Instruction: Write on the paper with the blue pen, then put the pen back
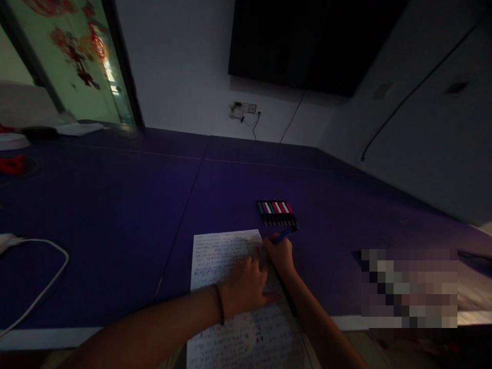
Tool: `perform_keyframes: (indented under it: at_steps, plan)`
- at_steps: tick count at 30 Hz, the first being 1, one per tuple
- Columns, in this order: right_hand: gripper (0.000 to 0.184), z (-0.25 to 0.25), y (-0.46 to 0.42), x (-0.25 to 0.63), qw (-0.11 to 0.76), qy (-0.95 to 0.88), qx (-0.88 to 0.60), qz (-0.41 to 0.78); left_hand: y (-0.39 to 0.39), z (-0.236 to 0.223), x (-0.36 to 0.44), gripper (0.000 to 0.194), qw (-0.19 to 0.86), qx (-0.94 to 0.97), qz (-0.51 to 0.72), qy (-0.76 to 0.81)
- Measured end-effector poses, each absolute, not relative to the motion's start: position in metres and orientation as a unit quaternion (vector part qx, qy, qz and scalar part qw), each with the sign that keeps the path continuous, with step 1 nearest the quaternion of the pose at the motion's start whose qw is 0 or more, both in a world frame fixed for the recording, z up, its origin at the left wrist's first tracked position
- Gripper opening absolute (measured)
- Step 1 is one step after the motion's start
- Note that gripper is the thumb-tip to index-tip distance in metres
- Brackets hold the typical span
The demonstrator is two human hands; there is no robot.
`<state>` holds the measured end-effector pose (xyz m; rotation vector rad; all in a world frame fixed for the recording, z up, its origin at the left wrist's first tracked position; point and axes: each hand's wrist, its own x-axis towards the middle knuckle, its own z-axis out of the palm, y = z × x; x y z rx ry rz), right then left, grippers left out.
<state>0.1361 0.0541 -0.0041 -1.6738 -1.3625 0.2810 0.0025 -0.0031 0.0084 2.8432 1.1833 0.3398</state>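
Note:
A sheet of paper (215, 256) covered in handwriting lies on the purple table and reaches down past its front edge. My left hand (248, 282) rests spread on the paper, with a dark band round the wrist. At the paper's upper right edge, my right hand (280, 253) is closed round a blue pen (284, 234), which leans up to the right; its tip is hidden by the fingers. Just beyond the right hand, several pens (274, 207) with green, purple, white and pink barrels lie side by side in a row.
The purple table (126, 215) stretches to the wall. A white cable (57, 246) curls at the left. Red-handled scissors or a similar red object (13, 164) lies far left. A pixelated patch (409, 287) covers the right front. A dark screen (307, 46) hangs above wall sockets (246, 108).

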Motion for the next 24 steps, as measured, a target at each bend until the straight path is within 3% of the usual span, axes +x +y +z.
perform_keyframes:
  at_steps: [24]
  plan:
    - [0.022,-0.0008,0.0544,0.1358,0.459,-0.554,-0.688,0.091,-0.0043,0.0098,0.0030,0.076,0.028,0.916,0.109,0.385]
